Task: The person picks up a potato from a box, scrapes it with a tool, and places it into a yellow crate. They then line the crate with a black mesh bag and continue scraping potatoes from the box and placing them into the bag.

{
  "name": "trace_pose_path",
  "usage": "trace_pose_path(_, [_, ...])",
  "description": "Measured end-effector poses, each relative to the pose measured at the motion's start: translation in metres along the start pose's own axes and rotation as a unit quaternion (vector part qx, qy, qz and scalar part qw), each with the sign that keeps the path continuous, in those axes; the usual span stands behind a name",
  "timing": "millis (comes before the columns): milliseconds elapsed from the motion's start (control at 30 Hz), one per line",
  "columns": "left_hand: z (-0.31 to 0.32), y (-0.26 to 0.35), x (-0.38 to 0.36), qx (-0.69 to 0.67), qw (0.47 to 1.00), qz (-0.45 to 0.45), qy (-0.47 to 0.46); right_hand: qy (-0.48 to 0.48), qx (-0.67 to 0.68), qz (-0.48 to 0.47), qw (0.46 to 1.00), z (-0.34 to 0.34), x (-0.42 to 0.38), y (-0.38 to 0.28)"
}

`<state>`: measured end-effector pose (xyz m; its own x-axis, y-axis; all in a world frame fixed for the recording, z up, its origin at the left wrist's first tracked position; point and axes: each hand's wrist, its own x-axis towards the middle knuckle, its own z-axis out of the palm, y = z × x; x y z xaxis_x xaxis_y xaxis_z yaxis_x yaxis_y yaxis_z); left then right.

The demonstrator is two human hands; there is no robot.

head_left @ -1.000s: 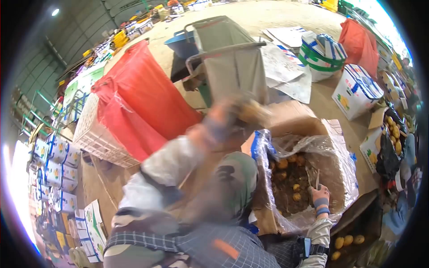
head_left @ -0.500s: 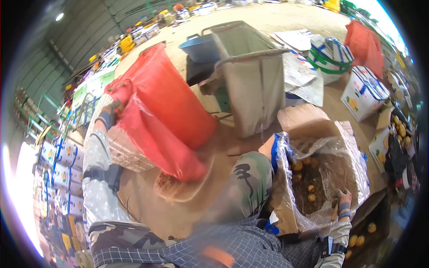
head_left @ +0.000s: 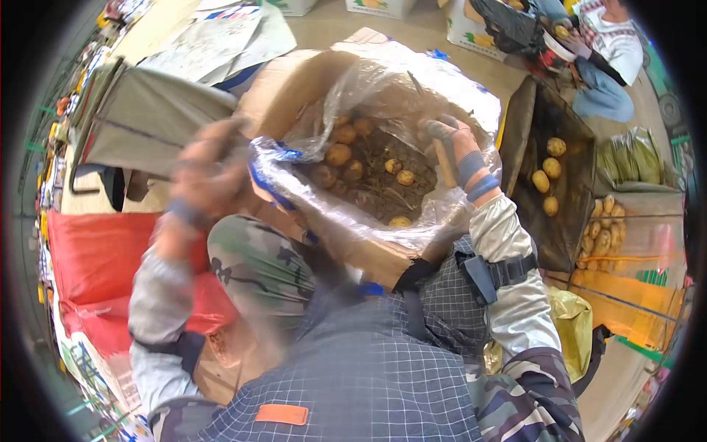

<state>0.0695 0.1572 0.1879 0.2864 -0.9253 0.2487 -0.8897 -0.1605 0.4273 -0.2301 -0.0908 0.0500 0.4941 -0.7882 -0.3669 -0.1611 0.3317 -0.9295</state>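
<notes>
A cardboard box (head_left: 291,85) lined with clear plastic (head_left: 361,88) stands open in front of me. Inside it lie several potatoes (head_left: 338,154) on loose soil (head_left: 375,177). My right hand (head_left: 455,147), in a dark glove with bare fingertips, is closed on the light brown edge of the box's right side. My left hand (head_left: 210,166) is smeared by motion just left of the box, near the grey-green fabric bin (head_left: 162,110); its fingers cannot be made out. Below that hand lies the red sack (head_left: 103,250).
A dark open bag (head_left: 515,162) with several potatoes (head_left: 551,168) stands to the right. Beyond it are a bag of potatoes (head_left: 604,236) and a yellow bag (head_left: 571,324). Another person (head_left: 607,51) sits at the upper right. White sheets (head_left: 213,44) lie at the upper left.
The view has swung right and down, bringing the box to the middle. My left hand has left the red sack's top and come near the box. My right hand stays at the box's edge.
</notes>
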Motion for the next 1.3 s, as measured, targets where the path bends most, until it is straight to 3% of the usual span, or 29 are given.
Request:
trace_pose_path(67, [0.095, -0.006, 0.042, -0.063, 0.981, 0.076, -0.167, 0.069, 0.001, -0.055, 0.996, 0.002, -0.014, -0.009])
trace_pose_path(100, [0.128, 0.013, 0.056, -0.005, 0.963, 0.049, -0.264, 0.099, -0.033, -0.071, 0.992, 0.000, -0.017, -0.012])
trace_pose_path(200, [0.262, 0.001, 0.082, 0.118, 0.900, 0.076, -0.412, 0.160, -0.111, -0.109, 0.975, -0.019, -0.022, -0.009])
trace_pose_path(233, [0.320, -0.027, 0.080, 0.154, 0.872, 0.133, -0.445, 0.159, -0.118, -0.116, 0.973, -0.026, -0.023, -0.005])
trace_pose_path(333, [0.399, -0.020, 0.067, 0.152, 0.833, 0.129, -0.517, 0.142, -0.104, -0.115, 0.978, -0.040, -0.027, -0.007])
trace_pose_path(400, [0.433, -0.005, 0.046, 0.165, 0.774, 0.149, -0.593, 0.135, -0.088, -0.093, 0.983, -0.044, -0.033, -0.014])
trace_pose_path(500, [0.457, 0.023, 0.010, 0.154, 0.710, 0.189, -0.661, 0.128, -0.080, -0.073, 0.986, -0.047, -0.035, -0.020])
trace_pose_path(600, [0.463, 0.039, -0.017, 0.118, 0.680, 0.209, -0.693, 0.134, -0.114, -0.068, 0.982, -0.047, -0.035, -0.014])
trace_pose_path(833, [0.445, 0.025, -0.011, 0.010, 0.694, 0.149, -0.704, 0.129, -0.085, -0.104, 0.983, -0.050, -0.034, -0.015])
trace_pose_path(1000, [0.428, 0.002, 0.003, 0.021, 0.705, 0.113, -0.700, 0.120, -0.059, -0.107, 0.985, -0.046, -0.045, -0.014])
trace_pose_path(1100, [0.430, -0.003, 0.003, 0.029, 0.709, 0.108, -0.697, 0.174, -0.162, -0.167, 0.957, -0.041, -0.047, -0.008])
trace_pose_path(1300, [0.437, 0.006, -0.011, -0.002, 0.698, 0.095, -0.710, 0.165, -0.168, -0.164, 0.958, -0.039, -0.047, -0.013])
